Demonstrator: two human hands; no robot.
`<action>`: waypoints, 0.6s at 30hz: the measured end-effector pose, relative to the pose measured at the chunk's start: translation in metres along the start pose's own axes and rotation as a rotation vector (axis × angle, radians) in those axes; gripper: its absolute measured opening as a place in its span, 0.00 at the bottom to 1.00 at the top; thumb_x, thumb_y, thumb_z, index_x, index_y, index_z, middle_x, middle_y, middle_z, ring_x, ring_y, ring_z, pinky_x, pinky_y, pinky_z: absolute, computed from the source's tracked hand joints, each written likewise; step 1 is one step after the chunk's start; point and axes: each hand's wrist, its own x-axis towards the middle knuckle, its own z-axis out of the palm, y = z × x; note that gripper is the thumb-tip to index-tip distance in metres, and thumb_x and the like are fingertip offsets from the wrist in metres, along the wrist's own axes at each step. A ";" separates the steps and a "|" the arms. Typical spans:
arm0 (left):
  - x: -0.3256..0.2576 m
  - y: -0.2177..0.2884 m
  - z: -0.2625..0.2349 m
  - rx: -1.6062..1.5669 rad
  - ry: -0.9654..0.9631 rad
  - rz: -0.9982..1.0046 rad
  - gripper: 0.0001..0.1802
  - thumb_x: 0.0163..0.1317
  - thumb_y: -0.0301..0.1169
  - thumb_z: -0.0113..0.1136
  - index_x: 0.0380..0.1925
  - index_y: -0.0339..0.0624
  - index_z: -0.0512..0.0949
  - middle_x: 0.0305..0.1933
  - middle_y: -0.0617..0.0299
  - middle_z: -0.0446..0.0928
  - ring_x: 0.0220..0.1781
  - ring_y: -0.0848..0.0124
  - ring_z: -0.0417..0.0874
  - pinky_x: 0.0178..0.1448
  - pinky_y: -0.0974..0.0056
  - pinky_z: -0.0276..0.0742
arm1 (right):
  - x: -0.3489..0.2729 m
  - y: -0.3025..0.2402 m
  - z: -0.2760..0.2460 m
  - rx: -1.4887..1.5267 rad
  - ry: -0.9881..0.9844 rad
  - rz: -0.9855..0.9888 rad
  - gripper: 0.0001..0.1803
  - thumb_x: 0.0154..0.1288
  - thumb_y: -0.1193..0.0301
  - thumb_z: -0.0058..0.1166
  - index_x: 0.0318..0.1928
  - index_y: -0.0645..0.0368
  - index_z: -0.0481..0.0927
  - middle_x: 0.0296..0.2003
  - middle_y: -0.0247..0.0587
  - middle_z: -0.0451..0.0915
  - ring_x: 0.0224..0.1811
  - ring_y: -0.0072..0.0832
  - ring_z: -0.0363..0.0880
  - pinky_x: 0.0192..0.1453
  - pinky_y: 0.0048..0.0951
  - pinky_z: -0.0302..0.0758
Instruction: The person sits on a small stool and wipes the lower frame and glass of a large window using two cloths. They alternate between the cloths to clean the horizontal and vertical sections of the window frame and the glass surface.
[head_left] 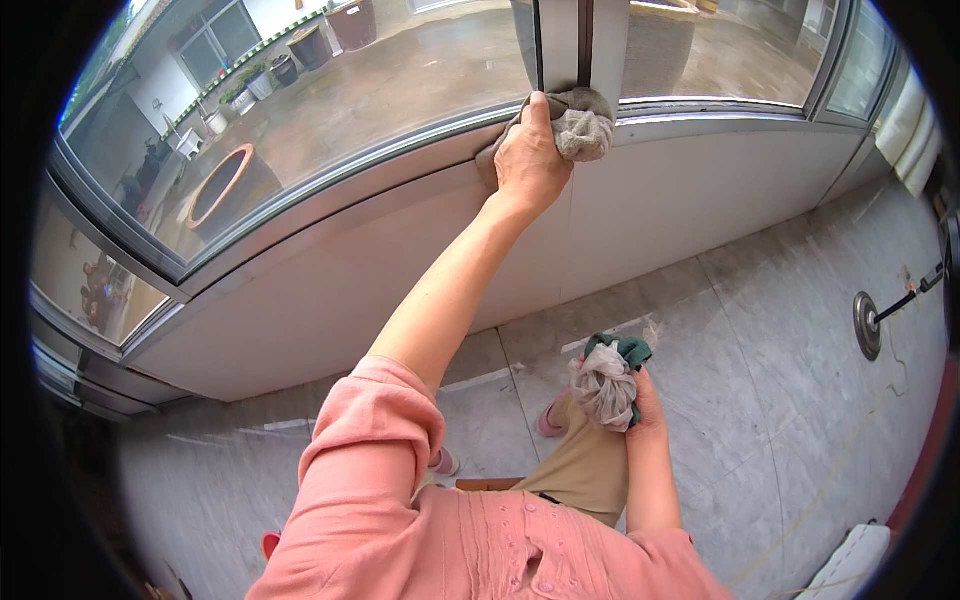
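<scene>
The rm. has grey floor tiles [740, 340] and a low white wall [690, 180], w/ a wide window [380, 110] above it; through the glass I see a wet-looking yard [440, 75]. From where I stand, the person's L hand [535, 155] is clamped on a grey-brown cloth [584, 134], which sits at the foot of the upright post [608, 50], by the lower rail [400, 170]. The R hand [650, 400] is lower, well apart from the L, closed around a crumpled clear plastic bag [604, 388] and a dark green cloth [634, 350]; its exact finger positions I can't tell. In my opinion, the step in hand is wiping this corner, prob. w/ some pressure. The next move, I think, calls for a firm L grip and the grey-brown cloth pressed well into the corner.
</scene>
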 end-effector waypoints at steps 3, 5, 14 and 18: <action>-0.006 0.005 0.002 0.035 0.007 0.129 0.42 0.58 0.27 0.68 0.70 0.34 0.57 0.58 0.44 0.77 0.56 0.43 0.81 0.56 0.42 0.79 | 0.001 -0.003 0.000 -0.085 0.023 -0.013 0.30 0.71 0.66 0.62 0.68 0.66 0.72 0.62 0.54 0.80 0.63 0.46 0.82 0.70 0.46 0.79; -0.016 -0.016 0.010 0.249 0.077 0.400 0.38 0.59 0.26 0.66 0.70 0.44 0.63 0.53 0.55 0.78 0.51 0.53 0.83 0.50 0.49 0.81 | -0.002 -0.008 0.006 -0.143 0.045 -0.034 0.26 0.72 0.71 0.58 0.68 0.64 0.74 0.60 0.48 0.82 0.60 0.39 0.84 0.67 0.40 0.81; -0.062 -0.097 -0.044 0.569 0.044 0.556 0.30 0.56 0.18 0.60 0.61 0.48 0.78 0.49 0.60 0.78 0.49 0.59 0.83 0.50 0.56 0.80 | -0.016 -0.010 0.008 -0.055 0.089 -0.068 0.21 0.76 0.68 0.57 0.65 0.60 0.76 0.58 0.39 0.84 0.57 0.29 0.85 0.64 0.33 0.82; -0.090 -0.163 -0.086 0.655 0.075 0.522 0.31 0.57 0.20 0.61 0.64 0.49 0.78 0.46 0.61 0.77 0.47 0.57 0.81 0.49 0.55 0.79 | -0.009 0.001 -0.014 0.039 0.024 -0.046 0.21 0.77 0.68 0.56 0.66 0.60 0.76 0.58 0.40 0.84 0.57 0.29 0.85 0.64 0.33 0.82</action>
